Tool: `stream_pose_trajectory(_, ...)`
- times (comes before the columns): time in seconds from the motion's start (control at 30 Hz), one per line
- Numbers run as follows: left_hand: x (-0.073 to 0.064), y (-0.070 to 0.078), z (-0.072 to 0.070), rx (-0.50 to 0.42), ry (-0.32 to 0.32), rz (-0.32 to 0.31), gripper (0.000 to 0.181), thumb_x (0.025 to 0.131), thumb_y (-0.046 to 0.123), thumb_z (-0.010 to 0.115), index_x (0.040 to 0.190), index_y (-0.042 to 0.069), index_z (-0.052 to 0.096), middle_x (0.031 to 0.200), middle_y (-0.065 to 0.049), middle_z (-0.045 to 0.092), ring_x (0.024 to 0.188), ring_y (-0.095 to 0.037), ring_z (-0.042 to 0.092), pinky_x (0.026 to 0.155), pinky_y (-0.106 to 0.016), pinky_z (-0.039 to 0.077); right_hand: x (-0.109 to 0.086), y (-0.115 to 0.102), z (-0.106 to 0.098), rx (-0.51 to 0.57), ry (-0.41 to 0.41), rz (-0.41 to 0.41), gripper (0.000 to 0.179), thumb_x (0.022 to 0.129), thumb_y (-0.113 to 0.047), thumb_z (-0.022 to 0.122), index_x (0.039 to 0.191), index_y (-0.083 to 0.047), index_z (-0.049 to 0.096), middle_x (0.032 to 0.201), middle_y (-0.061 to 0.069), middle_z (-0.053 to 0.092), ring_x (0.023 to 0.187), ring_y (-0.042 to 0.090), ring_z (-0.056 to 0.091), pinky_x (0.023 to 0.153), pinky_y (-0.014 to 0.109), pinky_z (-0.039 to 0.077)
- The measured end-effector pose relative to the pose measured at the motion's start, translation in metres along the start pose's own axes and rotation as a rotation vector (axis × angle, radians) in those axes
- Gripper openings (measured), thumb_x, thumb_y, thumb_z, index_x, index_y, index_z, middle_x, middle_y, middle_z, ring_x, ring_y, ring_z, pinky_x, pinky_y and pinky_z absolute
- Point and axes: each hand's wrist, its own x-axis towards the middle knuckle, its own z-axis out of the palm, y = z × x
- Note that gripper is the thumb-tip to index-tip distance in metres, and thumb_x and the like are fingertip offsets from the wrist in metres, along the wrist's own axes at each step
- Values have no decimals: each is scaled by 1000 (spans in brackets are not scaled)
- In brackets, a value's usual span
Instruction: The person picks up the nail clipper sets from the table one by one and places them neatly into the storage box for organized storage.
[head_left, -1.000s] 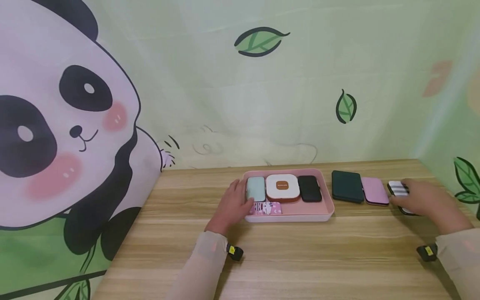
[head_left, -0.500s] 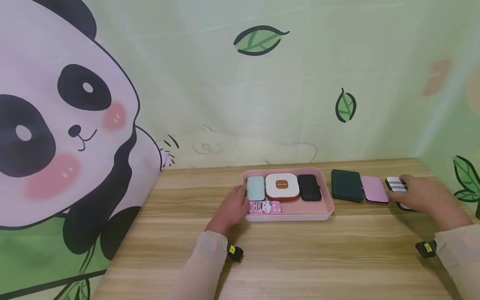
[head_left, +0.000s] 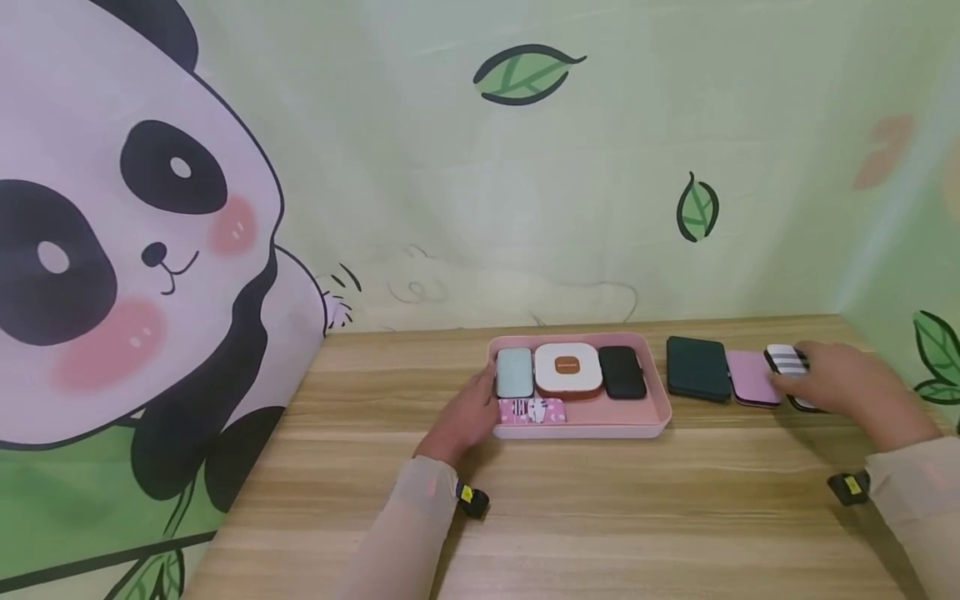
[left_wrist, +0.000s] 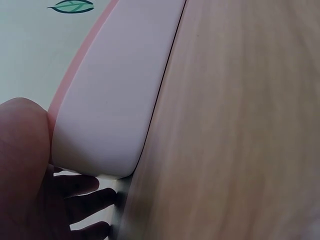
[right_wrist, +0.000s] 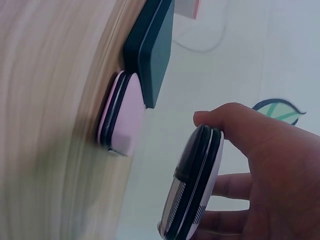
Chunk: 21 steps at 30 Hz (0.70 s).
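My right hand (head_left: pixel 847 379) pinches a compact mirror (head_left: pixel 789 360) with a white, grey-striped lid and black rim. In the right wrist view this mirror (right_wrist: pixel 192 185) is off the table, thumb at one edge and fingers behind it. A pink compact mirror (head_left: pixel 753 379) lies just left of it, beside a dark green square case (head_left: pixel 697 368). My left hand (head_left: pixel 461 417) rests at the left end of a pink tray (head_left: pixel 615 414). In the left wrist view its thumb (left_wrist: pixel 22 145) is by the rim, and its fingers (left_wrist: pixel 90 205) extend beyond the tray's end.
Inside the tray lie a mint case (head_left: pixel 514 372), a white case with a brown label (head_left: pixel 567 368), a black case (head_left: pixel 622 372) and a pink cartoon-printed piece (head_left: pixel 532 411). A printed cloth (head_left: pixel 420 167) hangs behind the wooden table (head_left: pixel 600 517).
The striped compact mirror has shifted slightly left and up in my right hand, closer to the pink one. My left thumb has drawn back from over the tray to its left end.
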Motion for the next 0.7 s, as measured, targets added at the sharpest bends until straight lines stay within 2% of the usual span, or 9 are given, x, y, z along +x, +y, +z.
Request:
stream_pose_trajectory(0.23,1,-3,1,-35,-24,6,62,107,29,32,163,21,6,168,5,16,149,-15,27,122,-44,22,1,-16,-5,-12,-5,-11,90,86,-52,68,132,21,44,102,33,62,80,35,58,64,47,49)
stream_pose_trajectory(0.7,1,0,0,-24,-31,10,64,106,27,33,163,20,4,168,3,17,147,-16,32,122,-45,22,14,-47,-10,-7,-12,-90,81,90,-46,66,134,18,46,103,28,65,81,32,59,68,48,50)
